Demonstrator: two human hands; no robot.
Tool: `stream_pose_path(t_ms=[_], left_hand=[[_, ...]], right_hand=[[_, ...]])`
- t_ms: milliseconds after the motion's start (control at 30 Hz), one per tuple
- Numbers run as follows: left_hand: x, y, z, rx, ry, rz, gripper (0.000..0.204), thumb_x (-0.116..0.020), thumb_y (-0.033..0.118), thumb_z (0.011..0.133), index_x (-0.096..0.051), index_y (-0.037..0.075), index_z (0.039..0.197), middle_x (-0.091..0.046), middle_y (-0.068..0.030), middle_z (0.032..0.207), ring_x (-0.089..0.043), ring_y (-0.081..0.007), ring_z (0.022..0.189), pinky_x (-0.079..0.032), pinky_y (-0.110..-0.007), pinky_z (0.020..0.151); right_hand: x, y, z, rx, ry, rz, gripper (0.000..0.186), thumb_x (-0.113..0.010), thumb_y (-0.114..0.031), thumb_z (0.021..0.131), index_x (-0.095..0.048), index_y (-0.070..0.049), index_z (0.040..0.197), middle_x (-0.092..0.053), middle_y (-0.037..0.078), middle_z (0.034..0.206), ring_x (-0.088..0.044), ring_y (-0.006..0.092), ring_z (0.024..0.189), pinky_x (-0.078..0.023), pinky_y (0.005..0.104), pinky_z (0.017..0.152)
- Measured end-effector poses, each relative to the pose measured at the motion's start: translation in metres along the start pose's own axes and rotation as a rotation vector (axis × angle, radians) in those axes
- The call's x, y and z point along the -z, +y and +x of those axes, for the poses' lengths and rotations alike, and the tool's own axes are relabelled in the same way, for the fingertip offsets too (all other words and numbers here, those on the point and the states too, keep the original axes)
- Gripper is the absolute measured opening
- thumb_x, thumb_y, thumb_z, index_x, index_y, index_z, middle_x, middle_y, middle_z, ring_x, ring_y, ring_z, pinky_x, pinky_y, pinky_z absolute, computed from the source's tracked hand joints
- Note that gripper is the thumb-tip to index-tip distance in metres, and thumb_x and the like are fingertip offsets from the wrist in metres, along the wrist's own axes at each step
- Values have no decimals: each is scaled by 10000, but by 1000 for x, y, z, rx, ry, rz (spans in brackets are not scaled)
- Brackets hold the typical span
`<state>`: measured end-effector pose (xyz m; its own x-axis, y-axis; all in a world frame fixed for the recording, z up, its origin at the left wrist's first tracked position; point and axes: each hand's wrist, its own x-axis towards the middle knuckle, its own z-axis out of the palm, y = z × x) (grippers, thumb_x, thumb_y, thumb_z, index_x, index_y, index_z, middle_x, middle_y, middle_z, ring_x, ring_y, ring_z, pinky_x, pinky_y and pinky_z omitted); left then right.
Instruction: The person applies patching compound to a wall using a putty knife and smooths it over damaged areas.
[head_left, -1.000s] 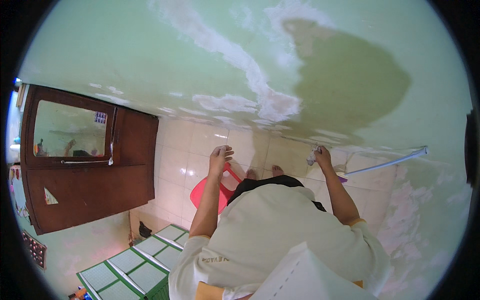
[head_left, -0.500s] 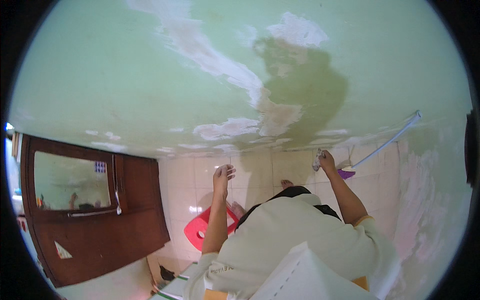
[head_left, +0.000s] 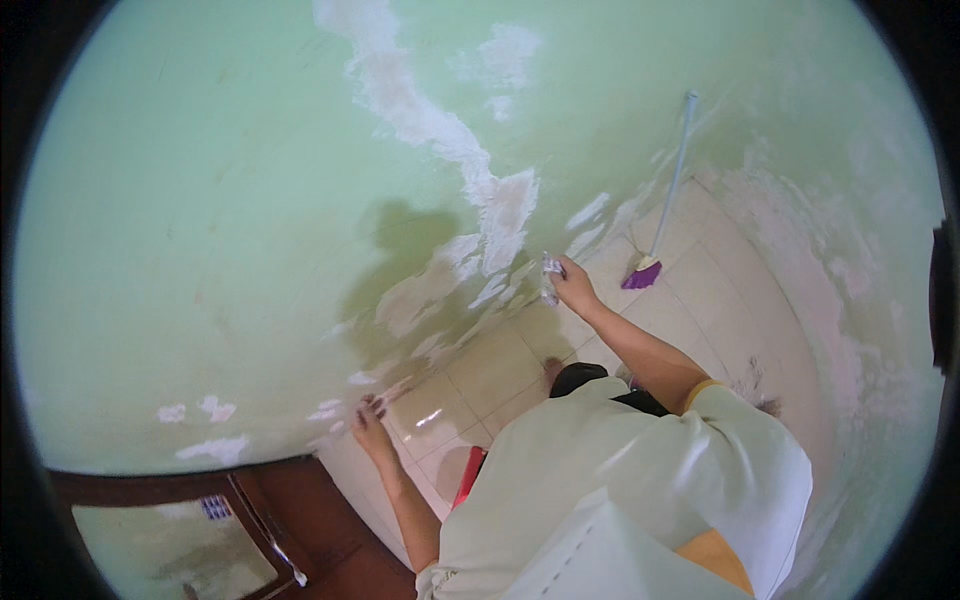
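Item: wall-scraping position, seen from the head camera.

Right hand (head_left: pixel 573 282): fingers closed on a small pale tool, probably a scraper (head_left: pixel 549 277), whose edge touches the green wall (head_left: pixel 200 200) just left of the grip. Directly above the grip runs a long patch of flaked paint (head_left: pixel 450 150), bare plaster showing.

Left hand (head_left: pixel 368 415): fingers together around a thin, light object whose tip points up and to the right of the grip, at the foot of the wall; too small to name. Small bare spots lie to the left of this grip.

Surroundings: tiled floor (head_left: pixel 700 300) below both grips; a broom (head_left: pixel 655 225) with a purple head leaning in the corner, well to the right of the right grip; a red object (head_left: pixel 468 475), half hidden by the person's pale shirt (head_left: pixel 620 470), below the left grip; a dark wooden cabinet (head_left: pixel 300 520) with a glass door further down and left.

Risks, as judged: a scraper held too steeply may gouge sound plaster; loose flakes may fall onto the tiles and make footing slippery; leaning forward with both arms extended may cost balance.
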<state>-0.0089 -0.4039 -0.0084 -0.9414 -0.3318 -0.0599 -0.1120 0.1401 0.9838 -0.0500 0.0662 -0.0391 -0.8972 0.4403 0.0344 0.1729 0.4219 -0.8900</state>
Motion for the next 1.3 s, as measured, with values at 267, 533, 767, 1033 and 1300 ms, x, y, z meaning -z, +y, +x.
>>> stream_pose_path(t_ms=[267,533,767,1033,1300], left_hand=[[-48,150,63,-505,82,-57,300,-415,229,1009,-566,-30,1022,-616,-113,932,-620,-193,853,-497,-313,778],[-80,242,96,-802,132,115,401,-370,280,1020,-585,-54,968,-582,-112,724,-575,-191,673,-484,-309,696],[-67,288,120,-1153,266,195,476,-327,268,1019,-595,-56,797,-553,-100,613,-511,-181,522,-444,-320,573],[-46,312,164,-1235,232,-62,437,-379,236,1007,-588,-62,765,-560,-113,646,-490,-174,517,-409,-261,483],[-41,316,180,-1248,36,-26,427,-427,247,996,-602,-87,797,-603,-146,702,-514,-180,517,-419,-269,453]], right_hand=[[19,-54,17,92,211,45,310,-563,-119,833,-592,-41,1132,-650,206,919,-640,301,780,-496,353,723],[5,-75,42,91,351,226,293,-537,-68,898,-577,-35,1186,-662,90,938,-596,129,818,-472,259,755],[-2,-147,34,138,397,301,328,-514,-69,908,-544,-48,1234,-649,177,1052,-640,244,904,-485,309,796],[-32,-204,34,481,648,257,366,-461,0,903,-507,-35,1264,-526,176,1298,-524,320,1185,-414,341,997],[-46,-321,62,745,935,189,389,-455,17,891,-525,-44,1269,-516,142,1325,-477,286,1249,-400,352,1040]])
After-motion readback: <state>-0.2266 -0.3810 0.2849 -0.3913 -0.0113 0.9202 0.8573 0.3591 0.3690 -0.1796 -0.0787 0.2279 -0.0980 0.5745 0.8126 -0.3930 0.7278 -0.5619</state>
